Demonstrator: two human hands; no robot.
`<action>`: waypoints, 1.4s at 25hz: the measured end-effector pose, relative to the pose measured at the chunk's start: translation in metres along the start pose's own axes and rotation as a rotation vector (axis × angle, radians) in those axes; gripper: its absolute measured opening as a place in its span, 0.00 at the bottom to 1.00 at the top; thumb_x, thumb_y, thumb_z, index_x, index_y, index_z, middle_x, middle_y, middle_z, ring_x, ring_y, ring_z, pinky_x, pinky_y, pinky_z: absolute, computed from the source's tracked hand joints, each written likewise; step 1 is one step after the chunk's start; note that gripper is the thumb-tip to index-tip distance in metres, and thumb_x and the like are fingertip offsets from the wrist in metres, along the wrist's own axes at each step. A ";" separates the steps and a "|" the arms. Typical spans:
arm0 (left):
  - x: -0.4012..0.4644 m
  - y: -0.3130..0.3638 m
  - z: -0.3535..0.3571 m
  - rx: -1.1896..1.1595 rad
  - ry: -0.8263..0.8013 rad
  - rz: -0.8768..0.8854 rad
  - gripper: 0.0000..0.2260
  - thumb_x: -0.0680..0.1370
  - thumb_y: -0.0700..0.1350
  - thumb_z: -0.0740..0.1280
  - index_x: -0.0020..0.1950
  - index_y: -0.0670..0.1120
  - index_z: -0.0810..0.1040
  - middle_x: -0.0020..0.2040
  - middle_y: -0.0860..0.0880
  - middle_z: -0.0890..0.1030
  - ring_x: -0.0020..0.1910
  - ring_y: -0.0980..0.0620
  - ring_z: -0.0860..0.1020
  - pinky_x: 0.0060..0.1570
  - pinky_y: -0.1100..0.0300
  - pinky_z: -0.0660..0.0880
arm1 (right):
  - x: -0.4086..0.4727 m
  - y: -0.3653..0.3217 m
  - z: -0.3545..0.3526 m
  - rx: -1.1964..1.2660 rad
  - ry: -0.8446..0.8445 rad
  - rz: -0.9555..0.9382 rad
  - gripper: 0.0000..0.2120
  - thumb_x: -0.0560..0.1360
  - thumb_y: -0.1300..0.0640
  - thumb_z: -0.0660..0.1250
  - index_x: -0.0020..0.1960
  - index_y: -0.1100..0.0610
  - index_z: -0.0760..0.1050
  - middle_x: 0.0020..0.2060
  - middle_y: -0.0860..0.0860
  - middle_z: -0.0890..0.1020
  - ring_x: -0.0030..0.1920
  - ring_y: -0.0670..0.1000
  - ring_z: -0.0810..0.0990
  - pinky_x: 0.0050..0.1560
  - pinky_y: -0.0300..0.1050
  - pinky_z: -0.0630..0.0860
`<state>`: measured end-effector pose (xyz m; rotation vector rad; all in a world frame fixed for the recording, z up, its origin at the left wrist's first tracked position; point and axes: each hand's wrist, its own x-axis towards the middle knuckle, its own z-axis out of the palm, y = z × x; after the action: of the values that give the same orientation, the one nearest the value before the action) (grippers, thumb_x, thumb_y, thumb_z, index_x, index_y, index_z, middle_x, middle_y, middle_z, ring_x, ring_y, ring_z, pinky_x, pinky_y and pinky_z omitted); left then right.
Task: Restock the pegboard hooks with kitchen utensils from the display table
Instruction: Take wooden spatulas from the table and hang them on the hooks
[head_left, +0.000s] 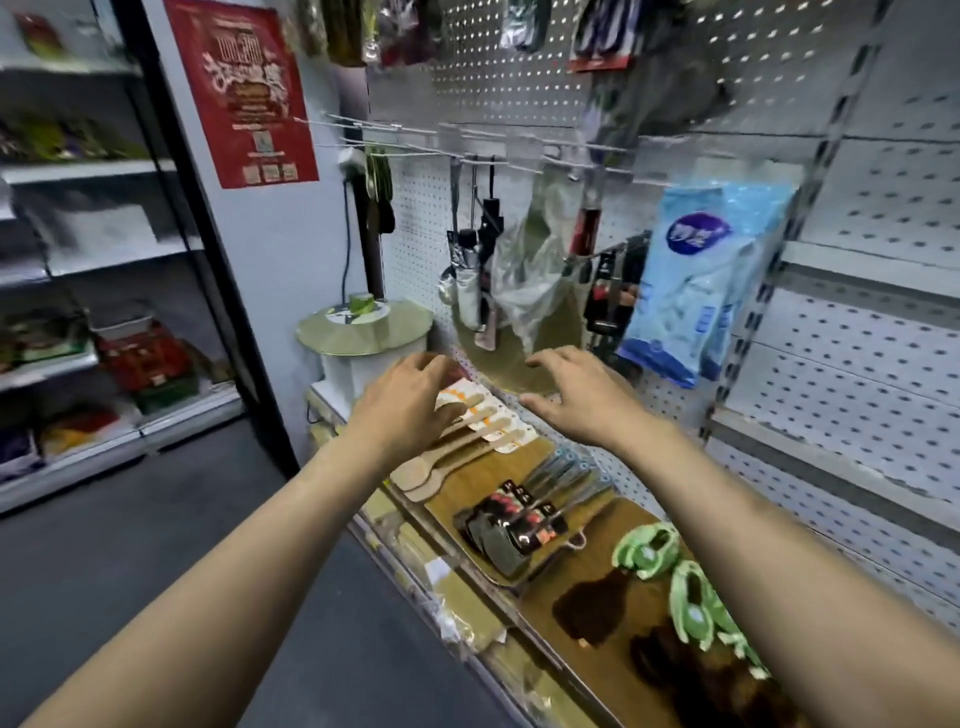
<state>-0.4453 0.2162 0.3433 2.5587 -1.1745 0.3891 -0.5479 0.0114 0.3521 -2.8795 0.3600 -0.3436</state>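
Both my arms reach over the display table (467, 608). My left hand (410, 400) hovers over the handle ends of several wooden spoons (457, 447) with white and orange card labels; its fingers are relaxed and hold nothing. My right hand (576, 395) floats a little to the right, fingers spread and slightly curved, empty. Beside the spoons lie black-handled utensils with red labels (514, 525) on a wooden tray, and grey-blue utensils (566, 473) behind them. Above, the white pegboard (415, 228) carries wire hooks (498, 156) with a few hanging utensils.
A blue packet (701, 275) and a clear plastic bag (530, 270) hang from the hooks. Green utensils (675, 577) and dark brown items lie at the table's right. A round white and gold stand (363, 332) sits at the table's far end. A glass-door fridge (104, 260) stands left.
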 end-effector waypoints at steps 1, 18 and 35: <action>0.022 -0.015 0.011 0.004 -0.018 -0.013 0.21 0.77 0.56 0.66 0.68 0.51 0.70 0.66 0.48 0.73 0.64 0.45 0.72 0.57 0.50 0.74 | 0.027 0.005 0.009 0.008 -0.020 0.003 0.27 0.77 0.39 0.64 0.72 0.48 0.67 0.69 0.52 0.72 0.71 0.55 0.68 0.70 0.53 0.67; 0.255 -0.220 0.346 -0.236 -0.638 -0.059 0.20 0.77 0.55 0.66 0.67 0.49 0.72 0.65 0.43 0.75 0.63 0.42 0.74 0.58 0.50 0.74 | 0.275 0.092 0.318 0.409 -0.408 0.659 0.16 0.76 0.46 0.70 0.59 0.54 0.79 0.56 0.52 0.82 0.56 0.54 0.80 0.56 0.51 0.78; 0.269 -0.286 0.470 -0.420 -0.874 0.032 0.14 0.75 0.52 0.70 0.57 0.47 0.78 0.54 0.46 0.81 0.55 0.46 0.77 0.53 0.57 0.73 | 0.320 0.085 0.493 0.814 -0.165 1.656 0.19 0.63 0.44 0.76 0.47 0.56 0.83 0.42 0.53 0.85 0.45 0.55 0.85 0.48 0.51 0.83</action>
<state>-0.0002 0.0322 -0.0356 2.3369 -1.3452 -0.9669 -0.1379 -0.0620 -0.0719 -1.1377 1.7510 0.0839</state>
